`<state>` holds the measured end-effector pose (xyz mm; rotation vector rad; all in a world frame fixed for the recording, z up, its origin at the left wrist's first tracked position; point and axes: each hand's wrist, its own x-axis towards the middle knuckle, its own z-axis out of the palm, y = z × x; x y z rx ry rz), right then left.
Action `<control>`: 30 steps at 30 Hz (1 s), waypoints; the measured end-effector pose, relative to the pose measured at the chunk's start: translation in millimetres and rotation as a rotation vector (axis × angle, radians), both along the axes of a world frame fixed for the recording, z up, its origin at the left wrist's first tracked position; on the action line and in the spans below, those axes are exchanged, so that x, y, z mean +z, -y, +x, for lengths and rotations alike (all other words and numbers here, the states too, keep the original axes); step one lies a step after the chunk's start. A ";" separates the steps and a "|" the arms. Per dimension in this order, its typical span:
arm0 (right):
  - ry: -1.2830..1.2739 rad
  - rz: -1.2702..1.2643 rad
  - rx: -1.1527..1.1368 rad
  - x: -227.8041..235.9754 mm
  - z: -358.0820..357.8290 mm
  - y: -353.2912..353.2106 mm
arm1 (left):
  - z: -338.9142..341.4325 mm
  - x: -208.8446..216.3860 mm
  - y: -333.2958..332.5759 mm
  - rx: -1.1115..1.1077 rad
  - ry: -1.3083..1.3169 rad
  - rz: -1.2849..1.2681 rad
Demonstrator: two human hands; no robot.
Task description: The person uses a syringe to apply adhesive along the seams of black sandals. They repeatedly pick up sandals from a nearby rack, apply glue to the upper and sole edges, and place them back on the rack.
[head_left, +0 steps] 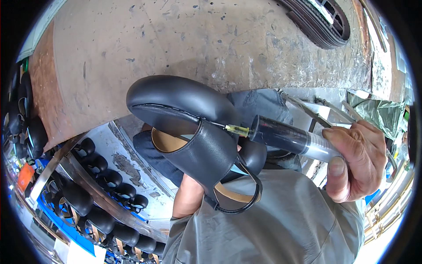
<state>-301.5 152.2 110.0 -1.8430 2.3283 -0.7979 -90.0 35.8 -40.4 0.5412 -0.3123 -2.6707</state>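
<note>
The right hand [358,160] had its grip closed around a large syringe [290,138] filled with dark fluid, thumb along the barrel, and the yellow-hubbed needle [228,128] touched the seam where the upper met the sole of a black shoe [193,132] held up over the lap. The work looked to be under way: the barrel appeared mostly full, so little had likely been dispensed. The left hand was almost wholly hidden behind the shoe, only the forearm [189,196] showing, so its grip could not be told. Rows of similar black shoes [94,189] stood on a rack at lower left; a worn tabletop [176,39] lay beyond.
</note>
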 end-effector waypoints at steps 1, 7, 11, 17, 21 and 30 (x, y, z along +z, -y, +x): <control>-0.001 0.006 -0.003 0.7 0.7 -0.8 | -0.1 0.6 -0.2 -0.001 -0.002 -0.002; -0.018 0.028 -0.025 2.7 6.5 -6.1 | -2.0 4.4 -0.7 -0.018 -0.009 0.008; -0.003 0.030 -0.050 1.2 10.8 -14.0 | -6.1 5.2 -3.6 -0.036 -0.025 0.025; -0.015 0.057 -0.060 3.4 16.1 -21.0 | -7.6 6.9 -8.5 -0.037 -0.029 0.039; 0.004 0.025 -0.060 -1.0 20.1 -26.1 | -8.0 7.8 -11.5 -0.031 -0.030 0.038; 0.043 0.048 -0.044 -2.7 24.5 -34.2 | -5.5 -1.4 -17.6 0.006 -0.039 0.005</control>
